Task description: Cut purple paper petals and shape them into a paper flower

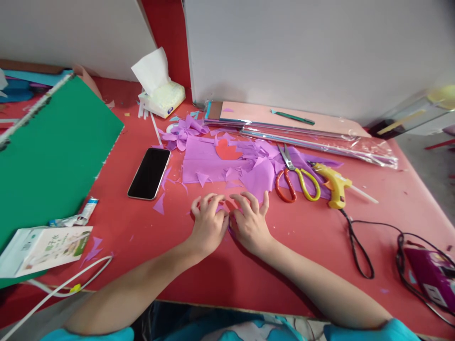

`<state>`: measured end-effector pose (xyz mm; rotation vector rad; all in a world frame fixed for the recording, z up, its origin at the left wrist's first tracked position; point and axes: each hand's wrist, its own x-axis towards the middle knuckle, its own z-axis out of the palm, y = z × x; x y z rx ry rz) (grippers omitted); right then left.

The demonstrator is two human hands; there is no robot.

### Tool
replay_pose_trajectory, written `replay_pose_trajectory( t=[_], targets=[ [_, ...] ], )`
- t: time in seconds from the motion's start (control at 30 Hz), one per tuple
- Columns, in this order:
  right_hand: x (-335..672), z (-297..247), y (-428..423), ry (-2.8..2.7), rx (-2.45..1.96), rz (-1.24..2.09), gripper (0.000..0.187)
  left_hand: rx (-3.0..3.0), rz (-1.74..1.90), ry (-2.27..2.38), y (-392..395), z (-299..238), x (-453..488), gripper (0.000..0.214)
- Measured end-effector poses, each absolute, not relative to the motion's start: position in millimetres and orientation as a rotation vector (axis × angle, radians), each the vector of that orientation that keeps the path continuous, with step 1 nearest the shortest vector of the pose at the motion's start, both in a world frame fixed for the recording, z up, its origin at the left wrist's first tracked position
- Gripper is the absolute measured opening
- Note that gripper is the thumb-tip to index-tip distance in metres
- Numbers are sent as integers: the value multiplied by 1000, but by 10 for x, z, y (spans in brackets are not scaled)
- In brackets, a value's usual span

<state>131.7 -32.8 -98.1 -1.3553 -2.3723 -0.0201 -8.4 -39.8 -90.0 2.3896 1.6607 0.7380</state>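
Observation:
Near the front middle of the table, my left hand [209, 222] and my right hand [251, 221] meet with thumbs close together. Both pinch a small piece of purple paper [221, 207], mostly covered by the fingers. Just beyond my hands lie purple paper sheets [213, 173] with cut scraps and a red paper piece [227, 150] on top. Scissors [293, 173] with one red and one yellow handle rest to the right, blades apart. Purple paper petals [183, 134] are bunched at the back left of the sheets.
A phone [149, 173] lies left, below a tissue pack [163, 98]. The yellow glue gun [332, 184] trails a black cord toward a purple box [432, 277]. Wrapped paper sheets [302, 135] line the back; a green board [60, 156] and white cable [71, 280] occupy the left.

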Motion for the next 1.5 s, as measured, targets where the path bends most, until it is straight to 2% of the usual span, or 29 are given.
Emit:
replay_pose_trajectory(
  t=[0.8,1.2,1.5],
  targets=[
    [1374,-1031,-292,-2293,-1295,129,12,2326,704,1576,-314,-911,-154,12],
    [1416,-1047,-234,-2378,-1148,-63,14,2283,718,1555,-302,-912,-166,14],
    [1414,-1031,-212,-2324,-1184,54,14,2253,689,1550,-287,-903,-175,13]
  ],
)
